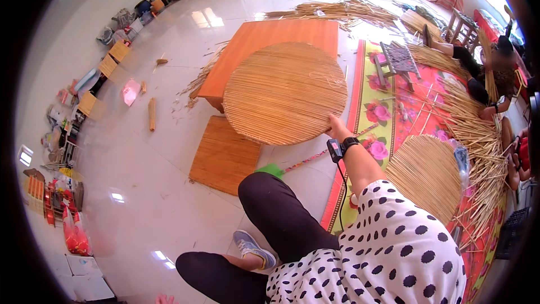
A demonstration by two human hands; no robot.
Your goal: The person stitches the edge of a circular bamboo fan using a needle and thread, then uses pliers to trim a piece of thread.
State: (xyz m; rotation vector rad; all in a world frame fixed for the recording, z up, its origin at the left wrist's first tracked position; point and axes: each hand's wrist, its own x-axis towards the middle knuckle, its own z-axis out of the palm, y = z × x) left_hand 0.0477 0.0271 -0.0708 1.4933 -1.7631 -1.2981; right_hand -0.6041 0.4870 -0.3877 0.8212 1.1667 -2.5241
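My right hand [336,129] grips the near right rim of a round straw mat [287,93], thumb on top and fingers out of sight beneath. The mat, made of stalks laid side by side, covers part of a low orange-brown wooden table [270,31]; a loose thread lies near its right side. Only the fingertips of my left hand [164,299] show at the bottom edge; they look apart, with nothing visible in them. Below the mat is a green fly swatter [271,170] with a striped handle. A square wooden board [225,160] lies low, next to the table.
A second round straw mat [426,174] lies on the flowered floor mat [368,152] at right, near a small stool [399,59] and loose straw stalks [478,141]. Another person [484,73] sits at far right. A straw pile [337,11] lies behind the table; a black cable [344,191] hangs from my wrist.
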